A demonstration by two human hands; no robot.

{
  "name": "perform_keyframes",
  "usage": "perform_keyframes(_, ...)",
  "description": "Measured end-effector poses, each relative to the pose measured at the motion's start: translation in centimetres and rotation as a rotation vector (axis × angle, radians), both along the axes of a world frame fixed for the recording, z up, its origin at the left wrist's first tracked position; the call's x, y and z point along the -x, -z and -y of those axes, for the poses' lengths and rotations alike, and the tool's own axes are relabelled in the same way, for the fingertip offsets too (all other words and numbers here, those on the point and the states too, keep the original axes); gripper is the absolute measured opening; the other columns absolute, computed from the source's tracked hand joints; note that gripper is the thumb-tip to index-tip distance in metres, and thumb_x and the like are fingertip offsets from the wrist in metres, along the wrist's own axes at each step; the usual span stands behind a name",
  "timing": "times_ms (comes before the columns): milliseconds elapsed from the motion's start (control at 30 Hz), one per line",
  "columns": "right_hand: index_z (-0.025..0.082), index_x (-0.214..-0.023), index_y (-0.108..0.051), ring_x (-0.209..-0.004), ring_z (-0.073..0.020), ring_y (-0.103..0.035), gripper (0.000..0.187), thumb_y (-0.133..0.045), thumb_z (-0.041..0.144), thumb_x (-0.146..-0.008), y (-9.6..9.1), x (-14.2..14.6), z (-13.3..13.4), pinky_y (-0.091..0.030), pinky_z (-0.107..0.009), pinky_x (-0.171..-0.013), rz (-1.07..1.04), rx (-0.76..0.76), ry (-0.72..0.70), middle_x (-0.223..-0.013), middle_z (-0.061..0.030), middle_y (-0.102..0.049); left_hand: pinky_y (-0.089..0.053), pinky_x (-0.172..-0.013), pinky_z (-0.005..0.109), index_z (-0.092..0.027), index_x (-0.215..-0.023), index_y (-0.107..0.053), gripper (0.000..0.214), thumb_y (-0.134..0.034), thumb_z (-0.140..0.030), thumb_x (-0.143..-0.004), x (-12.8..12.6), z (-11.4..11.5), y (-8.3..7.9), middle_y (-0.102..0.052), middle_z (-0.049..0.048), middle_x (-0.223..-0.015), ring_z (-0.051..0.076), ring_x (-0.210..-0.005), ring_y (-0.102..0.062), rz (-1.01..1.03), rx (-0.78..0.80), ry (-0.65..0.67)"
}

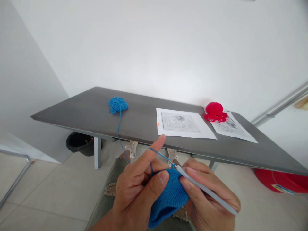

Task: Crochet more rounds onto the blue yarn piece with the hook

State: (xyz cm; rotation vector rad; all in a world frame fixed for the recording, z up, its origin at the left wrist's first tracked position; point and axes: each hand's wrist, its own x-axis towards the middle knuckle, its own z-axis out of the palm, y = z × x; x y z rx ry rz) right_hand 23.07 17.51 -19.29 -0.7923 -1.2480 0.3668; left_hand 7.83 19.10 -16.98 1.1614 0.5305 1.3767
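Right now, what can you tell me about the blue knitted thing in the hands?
The blue crochet piece is a small, soft, cup-shaped bit of blue yarn with tight rows of stitches. The left hand pinches its left side between thumb and fingers; the right hand touches its right edge and holds a grey hook at its top rim. A blue strand runs from the rim over the left forefinger toward a yarn ball.

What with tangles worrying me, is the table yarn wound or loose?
Loose: the yarn lies in a messy heap on the table, one strand trailing off.
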Motion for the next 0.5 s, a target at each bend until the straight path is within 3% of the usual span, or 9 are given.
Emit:
perform_keyframes(233, 0.031, -0.106, -0.086, -0.076, -0.0136, -0.076, 0.032, -0.085, 0.008, -0.084, 0.1, -0.1, -0.1, -0.064, -0.024, -0.067, 0.002, -0.008, 0.010, -0.089, 0.0014, -0.082, -0.035, -0.055, 0.019, -0.040, -0.149, -0.065, 0.050, -0.069, -0.023, -0.102, 0.1, 0.4, 0.0, -0.066, -0.0027, -0.074, 0.009, -0.062, -0.045, -0.047, -0.006, -0.045)
perform_keyframes(500, 0.033, -0.100, -0.088, -0.075, -0.0147, -0.073, 0.016, -0.089, 0.026, -0.086, 0.3, 0.1, -0.7, -0.063, -0.026, -0.067, -0.164, 0.020, -0.107, -0.081, -0.0008, -0.079, -0.051, -0.069, 0.020, -0.029, -0.147, -0.069, 0.054, -0.075, -0.019, -0.095, -0.9, 1.2, -0.8, -0.074, -0.0045, -0.071, 0.010, -0.060, -0.059, -0.334, -0.080, -0.362)
